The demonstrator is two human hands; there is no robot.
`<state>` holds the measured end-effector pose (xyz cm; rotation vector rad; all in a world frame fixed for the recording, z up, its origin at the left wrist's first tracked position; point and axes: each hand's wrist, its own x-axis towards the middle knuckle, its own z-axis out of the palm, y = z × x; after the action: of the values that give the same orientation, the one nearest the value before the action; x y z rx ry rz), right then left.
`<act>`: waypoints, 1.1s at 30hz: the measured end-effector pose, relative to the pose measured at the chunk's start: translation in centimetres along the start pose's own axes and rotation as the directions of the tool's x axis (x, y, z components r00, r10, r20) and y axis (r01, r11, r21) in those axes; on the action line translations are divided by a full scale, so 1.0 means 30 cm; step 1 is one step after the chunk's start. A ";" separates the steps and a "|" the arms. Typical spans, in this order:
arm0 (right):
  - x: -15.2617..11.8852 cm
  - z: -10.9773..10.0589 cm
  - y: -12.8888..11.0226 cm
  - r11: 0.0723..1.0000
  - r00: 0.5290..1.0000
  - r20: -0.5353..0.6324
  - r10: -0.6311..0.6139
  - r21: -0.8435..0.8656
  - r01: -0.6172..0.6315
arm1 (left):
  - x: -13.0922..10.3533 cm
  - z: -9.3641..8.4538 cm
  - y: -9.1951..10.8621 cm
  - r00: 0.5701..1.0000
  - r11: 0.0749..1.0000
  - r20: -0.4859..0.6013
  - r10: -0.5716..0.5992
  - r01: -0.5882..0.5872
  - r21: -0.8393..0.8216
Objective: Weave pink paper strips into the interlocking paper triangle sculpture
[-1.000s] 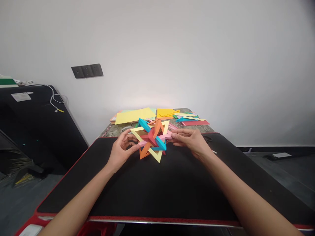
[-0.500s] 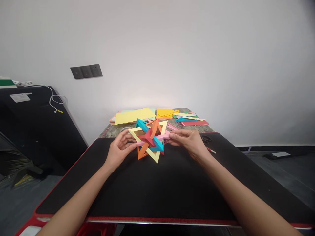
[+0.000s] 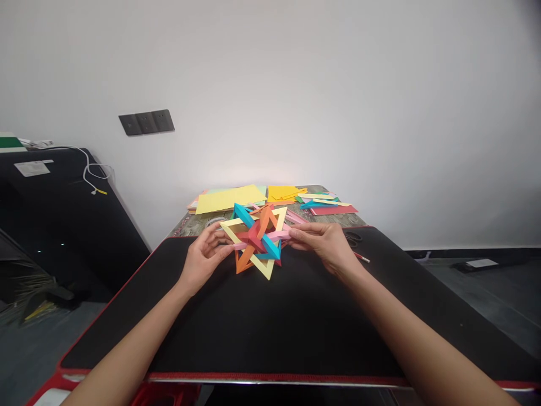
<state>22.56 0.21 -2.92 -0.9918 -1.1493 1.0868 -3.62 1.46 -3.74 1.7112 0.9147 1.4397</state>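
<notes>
Both hands on folded-paper star [image 3: 253, 237], one each side! Left hand [image 3: 202, 262] curled in, thumb pressing pink strut's end, fingers behind cream point. Right hand [image 3: 325, 243] pinching pink strut opposite, fingertips closed. Star sits between hands, over black mat [image 3: 270, 332] near far edge; contact with mat, cannot tell. Beside right wrist: scissors [image 3: 354, 238], partly hidden, slim red pen-like tool [image 3: 362, 257]. Beyond star: yellow sheet [image 3: 231, 199], coloured paper strips [image 3: 321, 204].
</notes>
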 end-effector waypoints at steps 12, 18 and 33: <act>-0.014 0.021 -0.011 0.982 0.981 -0.051 -0.188 -0.032 0.186 | -0.002 0.020 0.019 1.000 0.995 -0.003 0.031 -0.032 -0.099; -0.031 0.041 -0.023 0.951 0.952 -0.037 -0.303 -0.069 0.300 | -0.003 0.025 0.005 1.000 0.992 0.009 -0.003 0.004 -0.125; -0.045 0.058 -0.026 0.934 0.936 -0.025 -0.350 -0.092 0.346 | 0.010 -0.035 0.035 0.916 0.960 0.364 -0.171 0.238 -0.149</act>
<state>20.84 -1.19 -2.17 -0.8317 -1.2903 0.7343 -4.56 1.26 -2.55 1.6056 0.7124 1.0081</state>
